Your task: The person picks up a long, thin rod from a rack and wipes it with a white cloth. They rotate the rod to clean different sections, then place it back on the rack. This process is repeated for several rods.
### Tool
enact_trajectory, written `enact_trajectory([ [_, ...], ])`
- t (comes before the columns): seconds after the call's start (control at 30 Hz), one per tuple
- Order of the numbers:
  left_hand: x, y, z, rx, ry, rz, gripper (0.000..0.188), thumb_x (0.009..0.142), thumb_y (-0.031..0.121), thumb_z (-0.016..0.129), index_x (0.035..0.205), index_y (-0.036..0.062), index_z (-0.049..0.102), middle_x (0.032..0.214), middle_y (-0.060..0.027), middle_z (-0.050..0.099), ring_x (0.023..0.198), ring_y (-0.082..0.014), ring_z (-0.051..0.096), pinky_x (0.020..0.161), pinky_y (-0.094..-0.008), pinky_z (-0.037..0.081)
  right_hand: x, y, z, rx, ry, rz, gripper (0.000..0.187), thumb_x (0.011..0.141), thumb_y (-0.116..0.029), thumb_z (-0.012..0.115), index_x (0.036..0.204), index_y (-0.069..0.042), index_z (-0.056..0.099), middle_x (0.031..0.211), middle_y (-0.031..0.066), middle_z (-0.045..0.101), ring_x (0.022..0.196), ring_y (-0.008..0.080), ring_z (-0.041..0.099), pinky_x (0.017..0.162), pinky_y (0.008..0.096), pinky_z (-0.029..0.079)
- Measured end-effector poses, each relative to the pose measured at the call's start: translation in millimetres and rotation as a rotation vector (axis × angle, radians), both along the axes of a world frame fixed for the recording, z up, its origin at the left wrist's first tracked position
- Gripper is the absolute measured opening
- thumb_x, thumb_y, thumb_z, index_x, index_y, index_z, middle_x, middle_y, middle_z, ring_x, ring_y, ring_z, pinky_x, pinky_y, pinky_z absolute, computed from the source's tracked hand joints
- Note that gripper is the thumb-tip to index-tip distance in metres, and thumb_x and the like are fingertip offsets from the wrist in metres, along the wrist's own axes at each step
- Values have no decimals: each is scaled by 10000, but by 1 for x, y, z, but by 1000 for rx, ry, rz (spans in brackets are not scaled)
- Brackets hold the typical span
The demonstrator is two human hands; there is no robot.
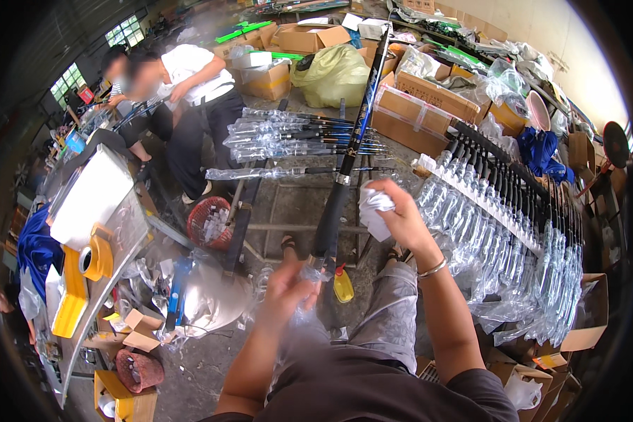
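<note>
A thick fishing rod (330,218), with a black handle and a blue-and-black upper part, slants up and away in front of me. My left hand (292,288) is closed around its lower end, where clear plastic film bunches under the fingers. To the right of the rod, my right hand (399,211) pinches a crumpled white wad (376,209); whether it is cloth or paper I cannot tell. The wad is close to the handle but looks apart from it. Beyond, several plastic-wrapped rods (260,144) lie across a metal rack (281,227).
At right, many wrapped rods (464,211) lean in a row. Cardboard boxes (418,112) and a yellowish sack (334,74) stand behind. A red basket (209,221) and a table (130,232) with yellow tape rolls are at left. Another person (197,77) sits far left.
</note>
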State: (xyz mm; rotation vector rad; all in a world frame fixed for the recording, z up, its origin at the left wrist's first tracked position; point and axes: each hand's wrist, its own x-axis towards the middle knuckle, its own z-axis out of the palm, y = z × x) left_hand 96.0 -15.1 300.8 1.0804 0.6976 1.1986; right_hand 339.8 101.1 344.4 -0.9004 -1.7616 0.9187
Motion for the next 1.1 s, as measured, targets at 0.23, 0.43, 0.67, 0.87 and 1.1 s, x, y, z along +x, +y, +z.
enact_trajectory([
  [0.23, 2, 0, -3, -52, -31, 17, 482, 854, 352, 699, 1057, -58, 550, 785, -86, 565, 480, -108, 494, 429, -221, 394, -15, -13, 22, 108, 28, -16, 392, 768, 128, 487, 1132, -5, 549, 1019, 117, 629, 955, 214, 620, 856, 305, 471],
  [0.43, 4, -1, -1, -95, -51, -4, 488, 861, 376, 685, 1063, -49, 552, 776, -87, 563, 459, -108, 490, 406, -227, 385, -30, -4, 50, 467, 9, -163, 470, 700, 137, 522, 1127, -48, 586, 994, 169, 599, 905, 339, 615, 815, 337, 487],
  [0.67, 5, 2, 2, -133, -162, -66, 515, 858, 386, 686, 1090, -51, 541, 763, -88, 562, 436, -101, 476, 384, -232, 361, -40, 0, 12, 512, 120, -51, 611, 695, 156, 514, 1240, -110, 586, 958, 162, 560, 856, 357, 587, 763, 334, 488],
  [0.87, 0, 9, 2, -98, -174, -47, 519, 875, 384, 668, 1100, -61, 525, 750, -87, 559, 436, -100, 476, 383, -232, 359, -26, -21, -37, 77, -279, -70, 390, 860, 92, 484, 1215, -30, 589, 1047, 107, 625, 986, 205, 615, 864, 295, 464],
  [1.1, 6, 15, -3, -92, -162, 60, 445, 899, 319, 647, 1108, -52, 520, 766, -90, 567, 490, -97, 494, 424, -225, 387, -32, -10, -9, -164, 265, -73, 339, 917, -8, 516, 1252, -21, 564, 1074, 18, 629, 979, 82, 576, 843, 230, 454],
])
